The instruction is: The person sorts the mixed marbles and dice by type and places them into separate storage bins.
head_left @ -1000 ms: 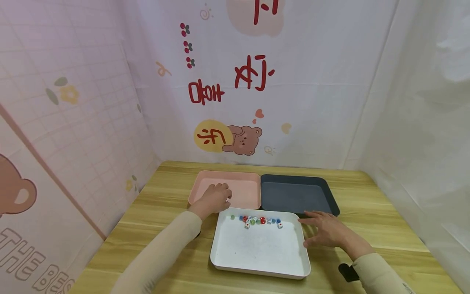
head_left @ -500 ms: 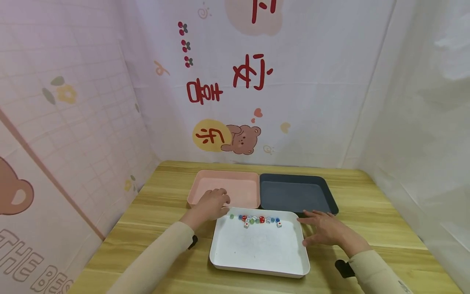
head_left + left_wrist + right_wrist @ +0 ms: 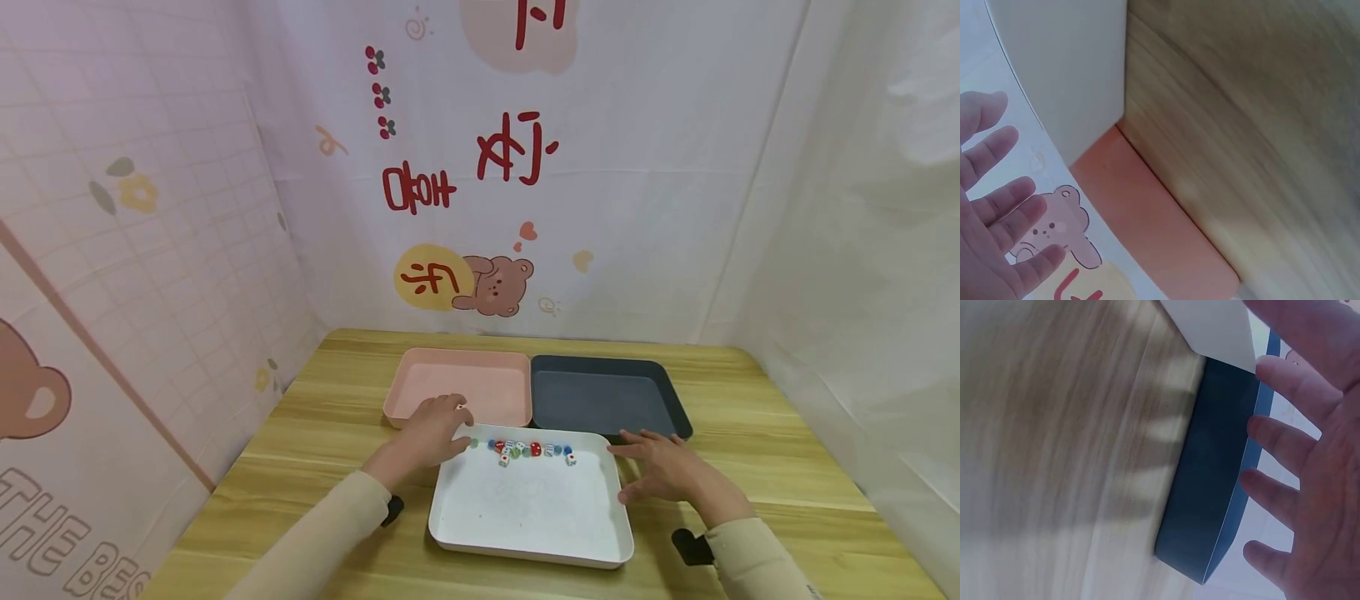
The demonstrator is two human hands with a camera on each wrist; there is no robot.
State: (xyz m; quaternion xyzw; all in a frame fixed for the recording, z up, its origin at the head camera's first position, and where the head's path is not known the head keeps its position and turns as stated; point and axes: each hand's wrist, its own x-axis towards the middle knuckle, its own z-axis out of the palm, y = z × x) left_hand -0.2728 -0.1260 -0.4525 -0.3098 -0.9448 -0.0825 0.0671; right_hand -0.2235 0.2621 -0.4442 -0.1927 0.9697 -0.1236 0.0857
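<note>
My left hand (image 3: 431, 433) is over the left back corner of the white tray (image 3: 532, 521), fingers spread and reaching over the near rim of the pink tray (image 3: 495, 387). A small white die (image 3: 460, 407) with a red dot shows right at its fingertips. In the left wrist view the left hand (image 3: 1000, 212) has loosely extended fingers and nothing in them. My right hand (image 3: 663, 467) has its fingers spread, with fingertips at the white tray's right rim. Along the white tray's back lie several white dice (image 3: 549, 450), red dice (image 3: 536, 449) and green (image 3: 474, 443) and blue beads (image 3: 567, 451).
A dark blue tray (image 3: 607, 398) stands right of the pink one, side by side, behind the white tray. All rest on a wood-grain table (image 3: 750, 400). A printed white curtain (image 3: 645, 208) hangs behind and at both sides.
My left hand drew back from over the pink tray toward the white tray's left back corner, and its fingers have spread apart. The right hand stays in place.
</note>
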